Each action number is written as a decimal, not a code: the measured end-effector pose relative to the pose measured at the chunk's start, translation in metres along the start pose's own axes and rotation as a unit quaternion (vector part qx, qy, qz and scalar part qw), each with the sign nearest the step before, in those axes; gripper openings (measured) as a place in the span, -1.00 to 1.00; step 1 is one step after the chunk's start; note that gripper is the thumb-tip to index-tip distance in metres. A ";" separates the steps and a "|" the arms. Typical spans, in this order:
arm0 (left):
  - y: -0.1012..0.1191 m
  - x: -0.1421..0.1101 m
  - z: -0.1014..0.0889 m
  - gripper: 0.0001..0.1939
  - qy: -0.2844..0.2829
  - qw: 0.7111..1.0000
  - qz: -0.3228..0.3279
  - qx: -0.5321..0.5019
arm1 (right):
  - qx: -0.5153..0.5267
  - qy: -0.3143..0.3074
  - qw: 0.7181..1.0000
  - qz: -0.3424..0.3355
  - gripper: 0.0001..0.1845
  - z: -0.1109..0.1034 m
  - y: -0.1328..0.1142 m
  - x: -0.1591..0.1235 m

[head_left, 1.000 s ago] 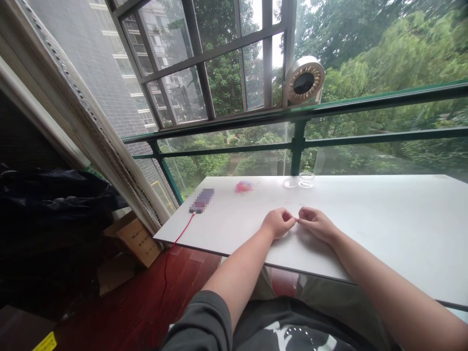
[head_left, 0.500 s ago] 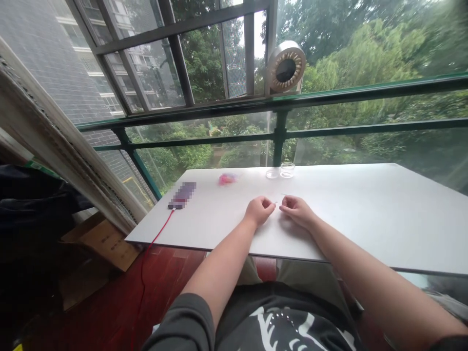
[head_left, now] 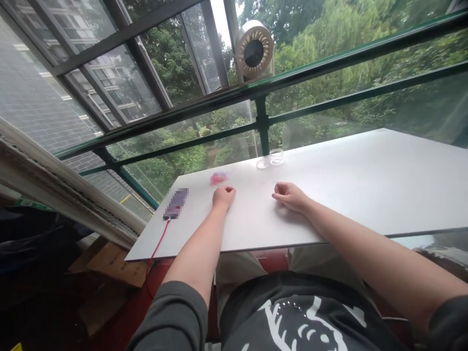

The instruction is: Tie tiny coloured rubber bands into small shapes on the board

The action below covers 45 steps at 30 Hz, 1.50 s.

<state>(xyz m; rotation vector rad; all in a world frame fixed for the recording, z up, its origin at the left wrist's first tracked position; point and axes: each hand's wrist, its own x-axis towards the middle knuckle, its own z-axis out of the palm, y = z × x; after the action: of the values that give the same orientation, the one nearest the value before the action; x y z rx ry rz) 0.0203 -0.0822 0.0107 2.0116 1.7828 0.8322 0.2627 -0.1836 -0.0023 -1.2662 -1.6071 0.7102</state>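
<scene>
My left hand (head_left: 224, 196) is closed in a pinch above the white table, just in front of a small pink and orange bundle (head_left: 219, 178) that looks soft or bagged. Whatever its fingertips hold is too small to make out. To the right, my right hand (head_left: 289, 196) is also pinched, thumb against forefinger. A faint thin line (head_left: 277, 183) shows by its fingers, too fine to identify. Behind the right hand stand a transparent round dish (head_left: 277, 157) and a lower transparent round piece (head_left: 262, 165).
A pixelated dark phone-like device (head_left: 176, 204) lies at the left of the white table (head_left: 329, 195), with a red cable (head_left: 159, 243) running over the front edge. A round fan (head_left: 254, 51) sits on the green railing (head_left: 183, 147). A cardboard box (head_left: 117, 263) stands on the floor.
My left hand has moved left, away from my right hand, toward the pink and orange bundle. The right hand keeps its pinch in much the same place. The view has tilted.
</scene>
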 end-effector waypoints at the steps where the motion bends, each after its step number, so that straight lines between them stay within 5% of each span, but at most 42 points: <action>1: 0.001 0.002 0.000 -0.82 -0.003 1.000 -0.003 0.007 | -0.004 0.002 1.000 -0.001 -0.80 0.000 0.000 0.000; 13: 0.017 0.013 0.007 -0.83 -0.020 0.997 -0.062 0.028 | -0.039 -0.005 0.999 -0.008 -0.81 0.000 -0.004 -0.002; 33: 0.002 0.019 -0.005 -0.73 -0.060 0.998 -0.020 0.021 | -0.067 0.037 0.997 -0.006 -0.79 0.000 -0.005 -0.004; 39: -0.023 0.008 -0.028 -0.81 -0.043 0.999 0.002 0.029 | -0.149 0.172 0.972 0.052 -0.79 -0.029 0.014 0.008; 45: -0.018 0.006 -0.026 -0.74 -0.055 0.997 0.043 0.042 | -0.230 0.091 0.966 0.072 -0.89 -0.057 0.028 0.037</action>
<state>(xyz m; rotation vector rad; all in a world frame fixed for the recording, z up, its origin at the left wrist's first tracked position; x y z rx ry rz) -0.0097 -0.0772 0.0207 2.1582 1.7074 0.6670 0.3246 -0.1463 0.0078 -1.7434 -1.5888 0.2983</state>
